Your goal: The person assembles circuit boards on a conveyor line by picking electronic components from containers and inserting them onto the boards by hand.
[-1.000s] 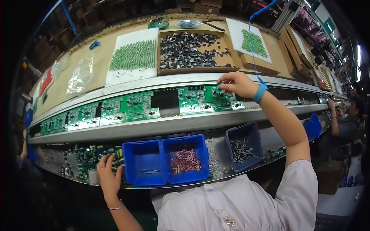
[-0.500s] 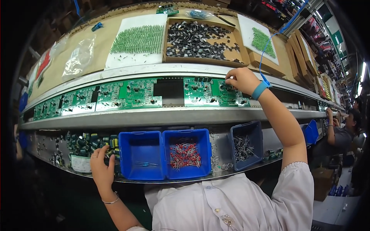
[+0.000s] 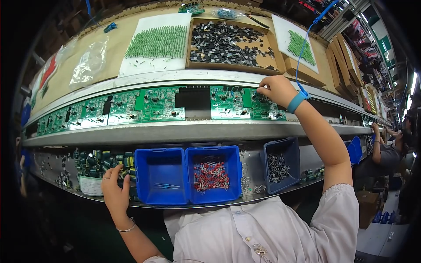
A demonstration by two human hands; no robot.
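Green capacitors (image 3: 98,160) filled a tray at the lower left of the frame, and the left hand (image 3: 116,193) lay on that heap with its fingers curled into the parts; whether it had pinched one between the fingertips could not be told. Just right of the hand sat two blue bins side by side: the first blue bin (image 3: 160,175) held only a few thin leaded parts, the second blue bin (image 3: 213,174) a pile of small red components (image 3: 211,176). Further right, a darker blue bin (image 3: 279,165) stood tilted and held grey metal pins. Above all these a grey rail ran across the middle of the frame, and on it lay a row of green circuit boards (image 3: 158,104) edge to edge. At upper centre a white sheet (image 3: 155,46) carried rows of green parts, next to a cardboard box (image 3: 230,44) of dark components. Right of centre, the right hand (image 3: 277,90) rested on the green board (image 3: 247,103) beneath it, fingertips pressed together against its upper edge; what they gripped was too small to see. A blue wrist strap (image 3: 296,101) circled that wrist, its cord rising toward the top of the frame. At the far right edge another person (image 3: 388,149) worked at the same line.
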